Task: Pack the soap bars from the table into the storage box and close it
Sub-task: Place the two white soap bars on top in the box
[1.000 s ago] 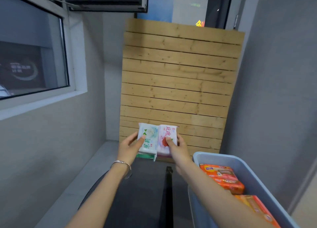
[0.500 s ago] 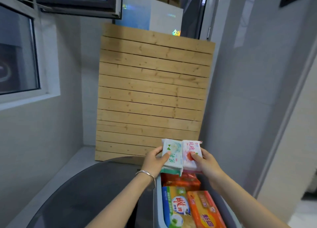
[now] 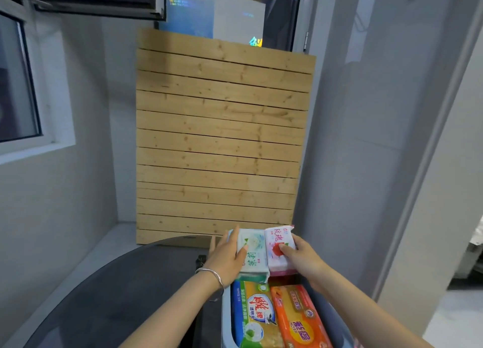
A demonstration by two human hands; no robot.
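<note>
My left hand (image 3: pixel 226 261) grips a white-and-green wrapped soap bar (image 3: pixel 253 256). My right hand (image 3: pixel 303 260) grips a white-and-pink wrapped soap bar (image 3: pixel 280 245). Both bars are held side by side, touching, over the far end of the grey-blue storage box (image 3: pixel 225 319). Inside the box lie a green-and-yellow soap pack (image 3: pixel 257 319) and an orange soap pack (image 3: pixel 298 319). No lid is in view.
A dark round table (image 3: pixel 109 300) lies left of the box. A wooden slatted panel (image 3: pixel 222 138) leans against the wall behind. Grey walls stand on both sides, with a window (image 3: pixel 15 86) at the left and a doorway frame at the right.
Both hands have carried the two bars from over the table to the right and lowered them toward the far end of the box. The camera has turned right.
</note>
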